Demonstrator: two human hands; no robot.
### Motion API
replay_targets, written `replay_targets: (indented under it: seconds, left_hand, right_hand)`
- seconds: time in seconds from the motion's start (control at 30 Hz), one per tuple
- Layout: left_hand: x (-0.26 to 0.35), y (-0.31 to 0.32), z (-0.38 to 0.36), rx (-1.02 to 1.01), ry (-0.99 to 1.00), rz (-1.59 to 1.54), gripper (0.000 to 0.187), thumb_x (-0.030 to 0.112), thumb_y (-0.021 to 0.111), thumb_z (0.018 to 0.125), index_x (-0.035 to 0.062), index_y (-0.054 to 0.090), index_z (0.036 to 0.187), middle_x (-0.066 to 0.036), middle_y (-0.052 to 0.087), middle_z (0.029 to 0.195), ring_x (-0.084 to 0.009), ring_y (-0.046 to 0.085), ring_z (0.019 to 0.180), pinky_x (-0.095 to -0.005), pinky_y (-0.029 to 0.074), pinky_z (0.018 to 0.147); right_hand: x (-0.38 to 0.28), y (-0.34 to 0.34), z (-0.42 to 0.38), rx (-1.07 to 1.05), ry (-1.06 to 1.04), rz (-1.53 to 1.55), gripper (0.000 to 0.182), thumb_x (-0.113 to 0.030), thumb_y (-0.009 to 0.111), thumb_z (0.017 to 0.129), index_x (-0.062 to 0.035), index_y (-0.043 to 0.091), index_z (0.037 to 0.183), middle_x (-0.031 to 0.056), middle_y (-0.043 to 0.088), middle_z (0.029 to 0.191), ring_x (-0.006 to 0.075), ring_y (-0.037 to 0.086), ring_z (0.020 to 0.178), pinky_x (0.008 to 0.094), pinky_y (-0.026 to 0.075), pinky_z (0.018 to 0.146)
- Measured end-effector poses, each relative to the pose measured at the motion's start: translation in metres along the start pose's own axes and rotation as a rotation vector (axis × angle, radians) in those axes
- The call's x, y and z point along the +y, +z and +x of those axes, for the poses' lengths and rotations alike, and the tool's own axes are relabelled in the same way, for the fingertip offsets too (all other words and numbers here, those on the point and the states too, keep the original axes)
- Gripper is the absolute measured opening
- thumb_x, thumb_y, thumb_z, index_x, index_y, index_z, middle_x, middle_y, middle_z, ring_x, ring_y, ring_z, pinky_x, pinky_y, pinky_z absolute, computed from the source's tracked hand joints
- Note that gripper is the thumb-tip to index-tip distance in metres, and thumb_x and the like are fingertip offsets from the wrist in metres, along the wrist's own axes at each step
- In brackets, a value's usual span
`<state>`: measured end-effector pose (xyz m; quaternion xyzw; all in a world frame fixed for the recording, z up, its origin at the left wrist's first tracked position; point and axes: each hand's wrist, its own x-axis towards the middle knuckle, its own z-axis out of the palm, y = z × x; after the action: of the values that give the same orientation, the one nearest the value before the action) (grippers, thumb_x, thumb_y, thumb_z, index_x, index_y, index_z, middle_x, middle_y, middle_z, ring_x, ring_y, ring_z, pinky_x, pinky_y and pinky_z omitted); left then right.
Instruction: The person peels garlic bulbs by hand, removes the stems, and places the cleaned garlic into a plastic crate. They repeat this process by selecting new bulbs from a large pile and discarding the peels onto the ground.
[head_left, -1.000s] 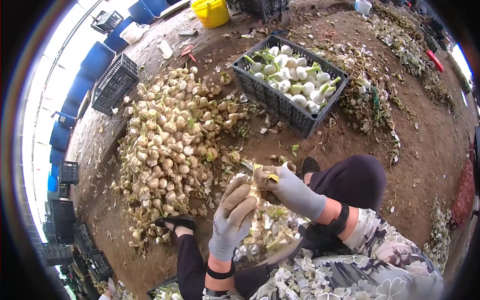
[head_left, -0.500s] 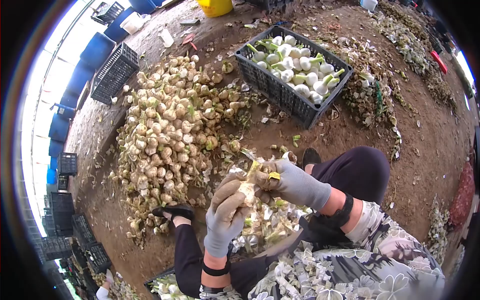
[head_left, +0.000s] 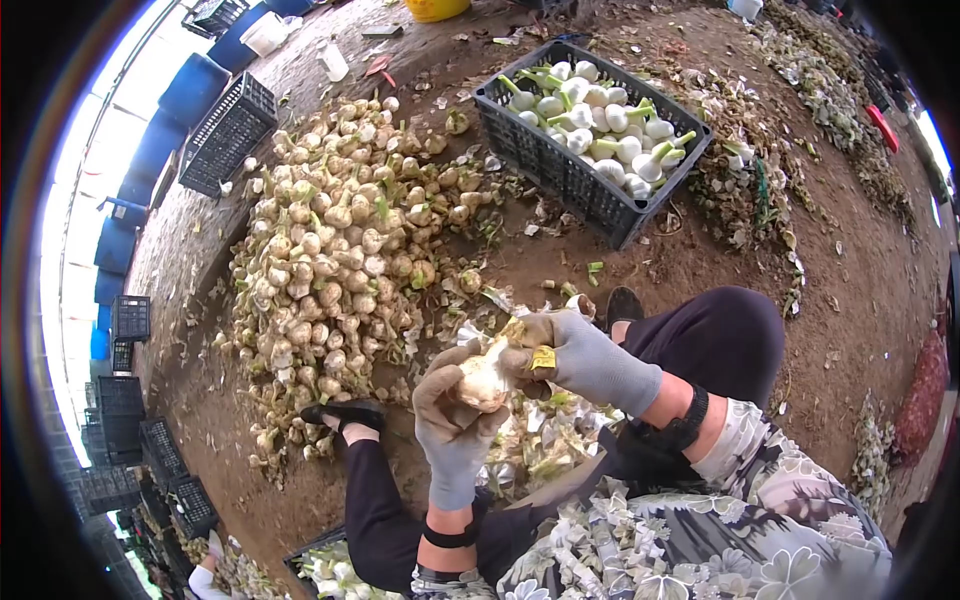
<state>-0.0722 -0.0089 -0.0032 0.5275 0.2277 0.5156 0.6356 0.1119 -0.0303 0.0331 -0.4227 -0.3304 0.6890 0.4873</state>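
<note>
Both my gloved hands meet on one garlic bulb in front of my lap. Its round base rests in the fingers of my left hand, which are curled around it. My right hand pinches the bulb's upper side by the stem, where loose skin shows; a yellow band is on one glove finger. Below my hands lies a heap of peeled garlic skins. To the left is a large pile of unpeeled garlic.
A black crate of cleaned white bulbs stands ahead. Another black crate stands at the upper left near blue barrels. Garlic waste lies right of the filled crate. A red mesh sack lies far right. Part of another person shows lower left.
My left hand has turned and opened a little around the bulb, showing more of its round base. My right hand has stayed at the stem end.
</note>
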Motion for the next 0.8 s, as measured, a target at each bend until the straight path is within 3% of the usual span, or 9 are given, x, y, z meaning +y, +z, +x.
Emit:
replay_targets:
  seconds: [0.1, 0.17, 0.27, 0.3, 0.43, 0.5, 0.63, 0.7, 0.8]
  left_hand:
    - [0.000, 0.005, -0.005, 0.035, -0.031, -0.053, 0.060, 0.007, 0.077, 0.078, 0.0094, 0.046, 0.129, -0.016, 0.045, 0.136, -0.0267, 0.052, 0.121, -0.0371, 0.047, 0.100]
    - [0.006, 0.008, -0.009, 0.102, -0.126, -0.148, 0.047, 0.019, 0.062, 0.093, 0.0105, 0.044, 0.134, -0.014, 0.049, 0.134, -0.0248, 0.051, 0.120, -0.0378, 0.044, 0.102]
    - [0.013, 0.014, -0.007, 0.299, -0.405, -0.670, 0.055, -0.002, 0.065, 0.083, 0.0094, 0.044, 0.133, -0.012, 0.051, 0.131, -0.0226, 0.051, 0.121, -0.0387, 0.042, 0.105]
    - [0.012, 0.017, -0.006, 0.301, -0.425, -0.688, 0.050, 0.002, 0.062, 0.088, 0.0091, 0.043, 0.133, -0.009, 0.053, 0.128, -0.0222, 0.053, 0.118, -0.0373, 0.044, 0.102]
    - [0.006, 0.025, -0.010, 0.233, -0.258, -0.239, 0.039, 0.011, 0.053, 0.096, 0.0074, 0.042, 0.134, -0.009, 0.055, 0.124, -0.0194, 0.056, 0.112, -0.0335, 0.046, 0.097]
    - [0.010, 0.027, -0.007, 0.275, -0.322, -0.264, 0.040, 0.011, 0.056, 0.095, 0.0066, 0.043, 0.132, -0.009, 0.056, 0.122, -0.0194, 0.057, 0.110, -0.0344, 0.047, 0.095]
    - [0.000, 0.014, -0.009, 0.278, -0.448, -0.326, 0.036, 0.014, 0.054, 0.096, 0.0022, 0.045, 0.128, -0.011, 0.056, 0.121, -0.0196, 0.058, 0.108, -0.0362, 0.050, 0.090]
    - [-0.007, 0.003, -0.013, 0.215, -0.479, -0.349, 0.033, 0.015, 0.050, 0.098, 0.0011, 0.046, 0.127, -0.011, 0.055, 0.123, -0.0195, 0.058, 0.108, -0.0364, 0.050, 0.089]
    - [-0.007, 0.001, -0.010, 0.138, -0.499, -0.346, 0.032, 0.009, 0.046, 0.098, -0.0007, 0.045, 0.129, -0.012, 0.053, 0.125, -0.0192, 0.057, 0.108, -0.0339, 0.050, 0.091]
  right_hand:
    - [0.008, -0.002, 0.002, 0.043, -0.020, -0.123, 0.030, -0.028, 0.067, 0.091, -0.0011, 0.058, 0.082, 0.0028, 0.057, 0.064, 0.0067, 0.050, 0.058, 0.0274, 0.042, 0.053]
    - [0.011, -0.002, 0.004, 0.100, -0.366, -0.465, 0.028, -0.026, 0.067, 0.089, -0.0009, 0.056, 0.082, 0.0103, 0.058, 0.068, 0.0163, 0.056, 0.061, 0.0327, 0.044, 0.057]
    - [0.004, 0.001, -0.002, 0.138, -0.405, -0.954, 0.026, -0.024, 0.067, 0.088, -0.0004, 0.056, 0.084, 0.0156, 0.058, 0.073, 0.0281, 0.060, 0.068, 0.0376, 0.045, 0.062]
    - [0.000, 0.005, -0.005, 0.159, -0.378, -0.866, 0.025, -0.023, 0.066, 0.088, -0.0004, 0.058, 0.085, 0.0154, 0.059, 0.076, 0.0348, 0.060, 0.073, 0.0385, 0.045, 0.064]
    - [0.015, 0.002, 0.002, 0.195, -0.455, -0.685, 0.023, -0.022, 0.067, 0.087, 0.0002, 0.059, 0.087, 0.0160, 0.059, 0.077, 0.0325, 0.061, 0.076, 0.0379, 0.046, 0.066]
    - [0.018, 0.004, 0.003, 0.170, -0.377, -0.398, 0.020, -0.017, 0.068, 0.086, 0.0007, 0.059, 0.088, 0.0158, 0.059, 0.079, 0.0284, 0.060, 0.076, 0.0356, 0.045, 0.068]
    - [0.022, 0.002, 0.000, 0.225, -0.360, -0.454, 0.019, -0.014, 0.069, 0.084, 0.0014, 0.057, 0.086, 0.0142, 0.059, 0.077, 0.0230, 0.056, 0.071, 0.0332, 0.045, 0.067]
    - [0.015, 0.001, -0.003, 0.210, -0.236, -0.556, 0.017, -0.012, 0.071, 0.085, 0.0006, 0.061, 0.092, 0.0037, 0.061, 0.081, 0.0068, 0.051, 0.076, 0.0264, 0.045, 0.070]
    - [0.017, -0.001, -0.003, 0.236, -0.246, -0.558, 0.018, -0.013, 0.072, 0.084, 0.0001, 0.061, 0.090, 0.0037, 0.060, 0.079, 0.0074, 0.051, 0.074, 0.0268, 0.044, 0.068]
